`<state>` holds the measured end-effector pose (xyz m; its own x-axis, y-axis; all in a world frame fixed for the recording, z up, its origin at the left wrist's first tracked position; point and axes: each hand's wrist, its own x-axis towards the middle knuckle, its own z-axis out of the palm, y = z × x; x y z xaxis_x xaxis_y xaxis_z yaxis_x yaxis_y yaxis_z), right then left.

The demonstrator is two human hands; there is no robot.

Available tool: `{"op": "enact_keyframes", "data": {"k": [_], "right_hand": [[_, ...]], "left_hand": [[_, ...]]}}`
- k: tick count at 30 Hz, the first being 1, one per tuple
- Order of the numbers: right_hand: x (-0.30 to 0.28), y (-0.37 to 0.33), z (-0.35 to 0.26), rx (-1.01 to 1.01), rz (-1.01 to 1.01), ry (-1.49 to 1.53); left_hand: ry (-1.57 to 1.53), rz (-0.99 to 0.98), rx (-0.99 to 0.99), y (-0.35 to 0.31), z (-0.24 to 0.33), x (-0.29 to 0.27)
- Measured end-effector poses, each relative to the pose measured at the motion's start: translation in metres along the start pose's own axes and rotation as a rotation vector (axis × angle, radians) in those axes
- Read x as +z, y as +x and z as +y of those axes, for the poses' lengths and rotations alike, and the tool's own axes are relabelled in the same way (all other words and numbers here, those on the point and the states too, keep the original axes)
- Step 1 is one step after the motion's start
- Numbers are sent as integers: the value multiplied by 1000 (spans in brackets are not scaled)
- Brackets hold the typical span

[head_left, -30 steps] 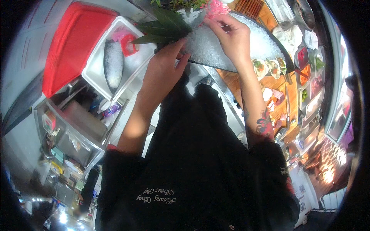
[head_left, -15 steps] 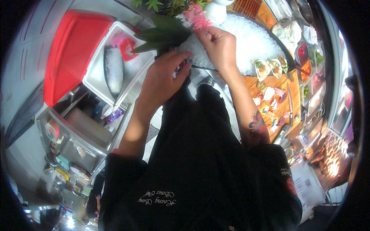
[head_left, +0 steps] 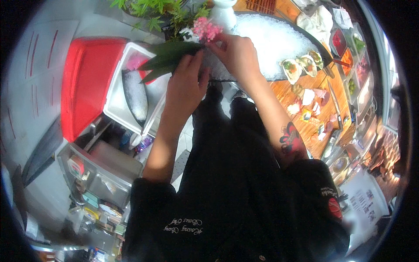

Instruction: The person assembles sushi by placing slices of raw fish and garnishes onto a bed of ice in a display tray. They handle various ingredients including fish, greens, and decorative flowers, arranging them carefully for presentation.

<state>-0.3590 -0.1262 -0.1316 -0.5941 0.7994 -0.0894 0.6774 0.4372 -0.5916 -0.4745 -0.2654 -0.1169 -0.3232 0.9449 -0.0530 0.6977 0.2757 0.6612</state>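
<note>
My right hand (head_left: 238, 54) pinches a spray of pink flowers (head_left: 206, 29) at the left end of a boat-shaped dish. Crushed ice (head_left: 270, 46) fills this dark-rimmed dish. Against the base of some broad dark green leaves (head_left: 168, 59), my left hand (head_left: 187, 81) rests with fingers stretched out and thumb apart. The leaves fan out to the left beside the flowers. White petals (head_left: 188, 35) show just left of the pink spray. Topped oysters in their shells (head_left: 291, 71) sit on the right end of the ice.
A white ice box (head_left: 114, 102) with a red lid (head_left: 91, 83) stands at left, holding a smaller ice-filled boat (head_left: 136, 96). A white vase (head_left: 224, 15) and a leafy plant (head_left: 152, 11) are at the back. Scraps and a knife (head_left: 335, 102) lie on the wooden board (head_left: 301, 139) at right.
My left hand has moved up onto the leaf base. My right hand still pinches the pink flowers, which sit lower and farther left in view. The whole view has shifted somewhat.
</note>
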Motion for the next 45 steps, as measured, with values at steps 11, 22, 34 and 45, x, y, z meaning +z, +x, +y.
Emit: {"op": "enact_keyframes", "data": {"k": [11,22,34,45], "right_hand": [[5,1,11,-106,141,9],[-87,-50,48,-156,21,256],[-153,-137,80,62,-127,178],[-163,-148,113,75,-156,320]], "left_hand": [[113,-29,209,9,4,3],[-355,725,-301,-67,-18,-29],[-787,682,-215,18,-3,33],[-717,671,-246,22,-9,49]]}}
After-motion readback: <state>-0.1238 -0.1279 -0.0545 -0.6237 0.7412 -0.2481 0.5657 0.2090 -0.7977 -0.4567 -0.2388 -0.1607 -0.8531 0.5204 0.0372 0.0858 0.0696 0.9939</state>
